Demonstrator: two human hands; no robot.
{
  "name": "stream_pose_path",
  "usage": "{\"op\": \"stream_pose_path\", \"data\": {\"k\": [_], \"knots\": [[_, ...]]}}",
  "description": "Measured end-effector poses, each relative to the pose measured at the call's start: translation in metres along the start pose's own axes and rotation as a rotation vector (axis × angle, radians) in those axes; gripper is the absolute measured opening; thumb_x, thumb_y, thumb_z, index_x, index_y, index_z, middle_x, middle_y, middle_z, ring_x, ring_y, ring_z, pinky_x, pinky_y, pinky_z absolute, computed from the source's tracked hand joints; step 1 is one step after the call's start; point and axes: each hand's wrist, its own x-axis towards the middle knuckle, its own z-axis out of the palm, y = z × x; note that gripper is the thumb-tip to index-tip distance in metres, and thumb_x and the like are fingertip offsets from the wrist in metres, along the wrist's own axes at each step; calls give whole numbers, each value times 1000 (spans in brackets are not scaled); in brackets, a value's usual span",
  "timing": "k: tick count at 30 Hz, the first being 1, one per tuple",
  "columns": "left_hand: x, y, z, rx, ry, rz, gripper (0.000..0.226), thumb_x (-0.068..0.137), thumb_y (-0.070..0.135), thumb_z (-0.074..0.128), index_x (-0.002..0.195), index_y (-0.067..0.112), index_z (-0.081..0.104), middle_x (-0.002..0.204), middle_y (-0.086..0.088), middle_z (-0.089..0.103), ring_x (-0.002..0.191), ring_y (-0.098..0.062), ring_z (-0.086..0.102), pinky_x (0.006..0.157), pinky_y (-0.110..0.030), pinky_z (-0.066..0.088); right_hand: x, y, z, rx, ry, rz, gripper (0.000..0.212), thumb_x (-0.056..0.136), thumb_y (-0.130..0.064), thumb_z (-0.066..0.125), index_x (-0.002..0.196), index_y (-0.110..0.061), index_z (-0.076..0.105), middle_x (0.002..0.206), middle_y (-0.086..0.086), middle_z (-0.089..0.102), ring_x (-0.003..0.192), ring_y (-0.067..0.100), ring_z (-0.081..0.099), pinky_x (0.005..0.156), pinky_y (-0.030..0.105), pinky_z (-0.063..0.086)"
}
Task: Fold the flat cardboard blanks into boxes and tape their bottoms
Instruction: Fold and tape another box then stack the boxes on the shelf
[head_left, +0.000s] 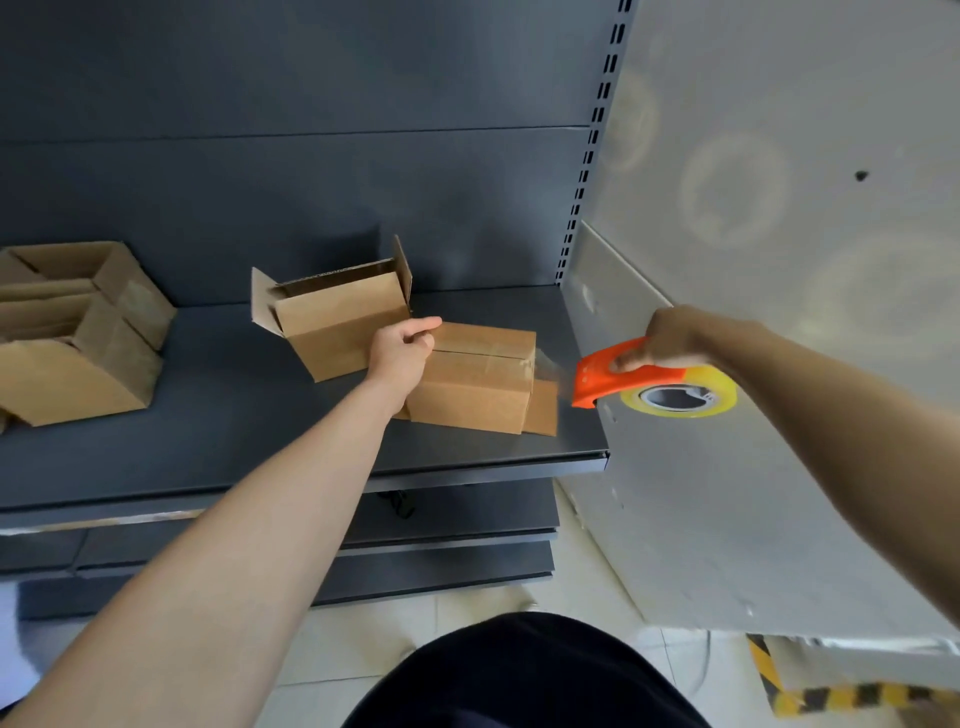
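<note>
A small cardboard box (478, 387) lies bottom-up on the dark shelf (234, 441), its closed flaps showing a strip of clear tape. My left hand (404, 349) presses on the box's left top edge. My right hand (670, 340) grips an orange tape dispenser (605, 379) with a yellowish tape roll (680, 397), held just off the box's right end. A stretch of clear tape runs from the box to the dispenser. A flap sticks out at the box's lower right.
An open box (337, 325) leans behind my left hand, flaps up. Several more open boxes (72, 332) sit at the shelf's left. A grey side panel (779, 260) rises right of the shelf. Lower shelves and a tiled floor lie below.
</note>
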Motion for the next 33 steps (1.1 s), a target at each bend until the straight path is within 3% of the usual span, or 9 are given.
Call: {"op": "stream_pose_path", "data": {"k": [6, 11, 14, 18, 20, 23, 29, 31, 33], "knots": [[1, 0, -1, -6, -10, -13, 33, 98, 8, 47, 121, 23, 65, 138, 0, 50, 127, -20, 43, 95, -24, 33, 7, -53, 17, -74, 23, -71, 58, 78, -60, 63, 111, -12, 56, 97, 5, 52, 93, 28, 54, 75, 33, 42], [0, -2, -4, -8, -19, 0, 33, 98, 8, 47, 123, 23, 63, 139, 1, 49, 128, -19, 42, 98, -25, 34, 13, -78, 29, -276, 212, -102, 38, 83, -44, 58, 109, -17, 60, 90, 2, 54, 82, 25, 53, 69, 29, 42], [0, 0, -5, -12, -26, -9, 37, 98, 8, 48, 130, 24, 58, 143, 0, 45, 132, -19, 40, 103, -28, 33, 24, -75, 22, -218, 340, -49, 31, 91, -35, 48, 107, -12, 61, 87, 5, 53, 86, 29, 57, 68, 30, 39], [2, 1, -6, -55, -28, -57, 48, 96, 8, 52, 140, 23, 44, 147, -2, 41, 135, -19, 39, 109, -35, 33, 47, -72, 17, -122, 379, -16, 38, 96, -38, 43, 117, -8, 55, 104, 12, 63, 101, 33, 59, 86, 37, 40], [3, 0, -5, -50, 2, -99, 46, 95, 11, 54, 138, 19, 42, 143, -1, 45, 130, -19, 43, 105, -35, 35, 63, -73, 26, -103, 343, -8, 45, 98, -38, 39, 126, -4, 48, 112, 14, 63, 108, 33, 57, 96, 39, 39], [5, -1, -5, -35, 13, -133, 37, 94, 17, 56, 129, 17, 45, 133, -1, 51, 115, -15, 49, 93, -30, 37, 81, -74, 44, -121, 324, -37, 47, 98, -36, 42, 131, -3, 45, 114, 15, 63, 110, 32, 57, 99, 39, 38], [10, -4, -6, -7, -1, -145, 34, 94, 19, 57, 126, 16, 47, 120, 4, 53, 109, -13, 49, 91, -29, 37, 93, -70, 62, 56, 194, -15, 47, 93, -29, 55, 131, -3, 44, 118, 17, 60, 113, 34, 57, 96, 37, 46], [11, -5, -8, -4, 0, -146, 32, 94, 20, 57, 124, 16, 47, 118, 4, 52, 109, -14, 49, 90, -29, 37, 89, -69, 54, 134, 237, -45, 37, 95, -36, 48, 111, -4, 56, 106, 18, 62, 102, 34, 60, 82, 33, 46], [12, -5, -8, 0, -6, -141, 32, 94, 20, 57, 124, 17, 47, 118, 4, 52, 109, -14, 49, 91, -30, 37, 83, -69, 43, 269, 312, -36, 39, 97, -37, 41, 104, -3, 59, 103, 20, 63, 97, 36, 60, 75, 32, 42]]}}
